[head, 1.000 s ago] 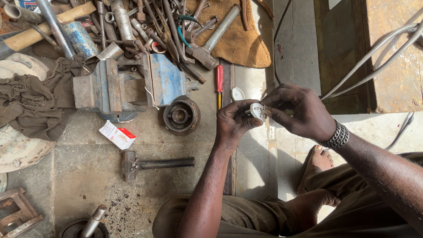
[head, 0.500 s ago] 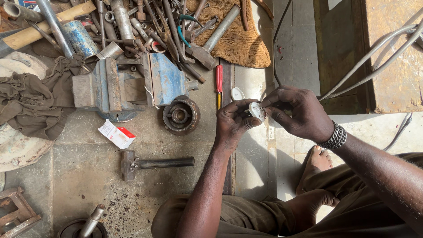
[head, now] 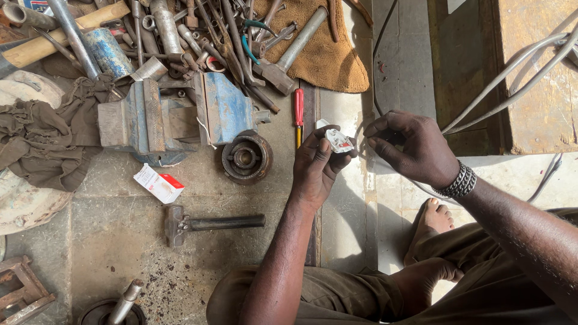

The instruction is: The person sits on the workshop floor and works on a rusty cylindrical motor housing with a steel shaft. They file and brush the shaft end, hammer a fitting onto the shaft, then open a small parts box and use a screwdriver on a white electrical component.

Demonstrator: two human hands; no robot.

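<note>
Small white packet [head: 337, 141] with a red mark sits pinched between thumb and fingertips of the left hand [head: 317, 168], looking light, thin and crinkly, best held by its edges. Just beside it, the right hand [head: 415, 147] hovers with fingers curled, gripping nothing visible.

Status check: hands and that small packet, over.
Left hand grips small white packet. Right hand beside it, fingers pinched, apart from packet. Red screwdriver on floor nearby.

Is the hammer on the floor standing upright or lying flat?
Lying flat. The hammer rests on its side on the stone floor, head toward the left and handle pointing right, below the blue vise. Neither hand touches it.
</note>
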